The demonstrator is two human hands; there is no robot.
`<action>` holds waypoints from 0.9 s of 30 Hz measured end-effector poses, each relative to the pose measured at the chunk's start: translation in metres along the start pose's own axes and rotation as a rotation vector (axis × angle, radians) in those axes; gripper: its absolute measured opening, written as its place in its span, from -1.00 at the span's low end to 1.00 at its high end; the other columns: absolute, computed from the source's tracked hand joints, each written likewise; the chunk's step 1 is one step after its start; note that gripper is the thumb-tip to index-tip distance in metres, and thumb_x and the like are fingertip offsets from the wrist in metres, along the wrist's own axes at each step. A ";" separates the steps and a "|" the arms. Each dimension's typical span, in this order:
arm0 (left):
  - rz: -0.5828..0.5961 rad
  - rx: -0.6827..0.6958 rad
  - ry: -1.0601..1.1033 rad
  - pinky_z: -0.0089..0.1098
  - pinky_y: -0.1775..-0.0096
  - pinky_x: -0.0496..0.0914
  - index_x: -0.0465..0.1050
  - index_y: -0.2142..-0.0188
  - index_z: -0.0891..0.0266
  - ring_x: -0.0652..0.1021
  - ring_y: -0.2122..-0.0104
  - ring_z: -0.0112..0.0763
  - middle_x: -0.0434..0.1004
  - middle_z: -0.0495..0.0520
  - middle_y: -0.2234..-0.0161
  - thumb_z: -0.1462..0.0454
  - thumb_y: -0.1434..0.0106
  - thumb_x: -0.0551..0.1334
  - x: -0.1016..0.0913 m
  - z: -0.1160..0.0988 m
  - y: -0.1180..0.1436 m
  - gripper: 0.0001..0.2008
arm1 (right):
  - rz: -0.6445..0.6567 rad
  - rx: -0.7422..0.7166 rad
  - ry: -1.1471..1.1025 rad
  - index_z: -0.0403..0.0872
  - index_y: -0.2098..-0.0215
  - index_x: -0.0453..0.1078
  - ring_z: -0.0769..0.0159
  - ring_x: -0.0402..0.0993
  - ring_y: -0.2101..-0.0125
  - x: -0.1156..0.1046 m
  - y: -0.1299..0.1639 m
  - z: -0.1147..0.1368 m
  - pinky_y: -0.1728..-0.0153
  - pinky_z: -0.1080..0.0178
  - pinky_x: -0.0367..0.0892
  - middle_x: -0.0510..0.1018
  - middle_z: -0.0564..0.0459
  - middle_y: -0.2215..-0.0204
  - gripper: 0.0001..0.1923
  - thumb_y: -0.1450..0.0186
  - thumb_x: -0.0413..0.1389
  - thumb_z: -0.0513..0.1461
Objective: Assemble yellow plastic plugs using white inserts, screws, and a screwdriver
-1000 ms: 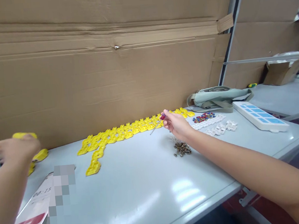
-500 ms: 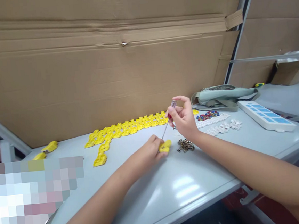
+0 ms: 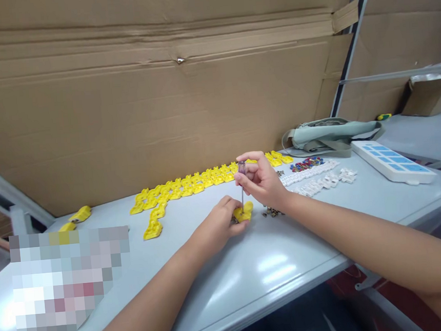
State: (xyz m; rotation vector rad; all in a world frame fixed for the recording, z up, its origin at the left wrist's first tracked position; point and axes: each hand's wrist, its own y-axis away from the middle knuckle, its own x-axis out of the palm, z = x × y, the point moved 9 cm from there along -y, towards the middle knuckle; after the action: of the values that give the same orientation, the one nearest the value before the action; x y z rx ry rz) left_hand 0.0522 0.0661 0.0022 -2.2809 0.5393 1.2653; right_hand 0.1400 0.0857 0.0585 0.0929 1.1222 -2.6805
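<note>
Screwdriver had swung upright since the earlier frame, gripped in right hand, tip on yellow part; left hand pinched that part mid-worktop, screws just beside.

No text, label or number is legible.

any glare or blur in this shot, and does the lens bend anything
Head view: overhead lights leave bright glare patches on the grey table near its front edge; a pixelated block hides the lower left; the wide lens bows the cardboard wall and stretches the forearms at the edges; the left hand, right hand, screwdriver and yellow part are fairly sharp.
</note>
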 end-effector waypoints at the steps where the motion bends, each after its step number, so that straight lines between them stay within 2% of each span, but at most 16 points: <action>1: -0.003 0.005 -0.003 -0.37 0.25 0.33 0.35 0.25 0.24 0.41 0.34 -0.35 0.35 0.08 0.30 0.20 -0.13 0.15 0.001 0.001 0.000 -0.80 | 0.008 -0.028 0.024 0.04 0.11 0.11 0.51 0.23 0.65 0.001 0.000 0.002 0.61 0.37 0.14 0.33 0.22 0.56 -0.73 -0.25 0.03 -0.15; 4: -0.013 0.019 -0.011 -0.37 0.27 0.32 0.34 0.29 0.26 0.40 0.37 -0.37 0.34 0.06 0.34 0.23 -0.12 0.15 0.002 0.004 -0.001 -0.82 | 0.001 -0.151 0.126 0.01 0.17 0.18 0.49 0.27 0.59 0.000 0.000 0.016 0.55 0.35 0.19 0.34 0.22 0.57 -0.75 -0.21 0.09 -0.17; 7: -0.014 0.019 -0.009 -0.36 0.28 0.32 0.35 0.28 0.27 0.39 0.38 -0.37 0.33 0.05 0.34 0.23 -0.11 0.15 0.002 0.003 -0.002 -0.81 | -0.061 -0.227 0.145 -0.03 0.31 0.23 0.49 0.31 0.52 -0.004 -0.002 0.027 0.50 0.34 0.25 0.39 0.16 0.48 -0.81 -0.16 0.14 -0.17; 9: -0.012 0.013 -0.009 -0.35 0.29 0.31 0.35 0.29 0.27 0.39 0.38 -0.37 0.33 0.06 0.34 0.23 -0.11 0.14 0.002 0.002 -0.002 -0.81 | -0.120 -0.189 0.075 -0.06 0.39 0.23 0.51 0.32 0.52 -0.008 -0.004 0.027 0.52 0.35 0.27 0.38 0.13 0.42 -0.82 -0.15 0.15 -0.17; 12: -0.008 0.000 -0.009 -0.36 0.31 0.31 0.36 0.33 0.28 0.39 0.40 -0.37 0.32 0.06 0.36 0.25 -0.10 0.14 0.002 -0.001 -0.002 -0.84 | -0.138 -0.036 -0.079 -0.08 0.42 0.23 0.52 0.32 0.55 -0.007 -0.007 0.015 0.56 0.37 0.30 0.35 0.14 0.46 -0.77 -0.12 0.18 -0.14; 15: -0.009 -0.012 -0.012 -0.38 0.33 0.31 0.36 0.36 0.29 0.39 0.42 -0.38 0.33 0.05 0.38 0.26 -0.08 0.14 0.002 -0.001 -0.003 -0.86 | -0.081 0.105 -0.190 -0.09 0.36 0.27 0.50 0.33 0.57 0.001 -0.009 0.005 0.55 0.36 0.31 0.36 0.16 0.54 -0.75 -0.10 0.20 -0.13; 19: -0.016 -0.025 -0.016 -0.39 0.35 0.31 0.37 0.39 0.29 0.39 0.45 -0.39 0.34 0.05 0.41 0.25 -0.07 0.15 0.001 -0.001 -0.004 -0.86 | 0.030 0.150 -0.267 -0.11 0.35 0.33 0.52 0.32 0.56 0.007 -0.012 0.000 0.53 0.38 0.27 0.40 0.15 0.55 -0.77 -0.10 0.20 -0.14; 24: -0.012 -0.021 -0.045 -0.40 0.35 0.31 0.40 0.38 0.29 0.39 0.45 -0.40 0.36 0.06 0.42 0.28 -0.04 0.16 0.002 0.000 -0.005 -0.86 | 0.233 0.230 -0.379 -0.11 0.29 0.38 0.63 0.07 0.68 0.016 -0.015 -0.013 0.69 0.40 0.02 0.38 0.10 0.43 -0.71 -0.23 0.04 -0.05; 27: -0.018 -0.004 -0.063 -0.39 0.33 0.31 0.41 0.36 0.29 0.39 0.45 -0.40 0.36 0.06 0.42 0.28 -0.04 0.16 0.002 -0.001 -0.005 -0.84 | 0.270 0.287 -0.521 -0.08 0.22 0.33 0.62 0.00 0.68 0.020 -0.011 -0.019 0.71 0.39 -0.03 0.34 0.12 0.42 -0.70 -0.25 0.00 -0.03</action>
State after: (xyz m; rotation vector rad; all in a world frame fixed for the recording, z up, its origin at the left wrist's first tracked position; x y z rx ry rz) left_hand 0.0564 0.0700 0.0023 -2.2359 0.4930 1.3254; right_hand 0.1178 0.1028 0.0501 -0.3593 0.5243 -2.3952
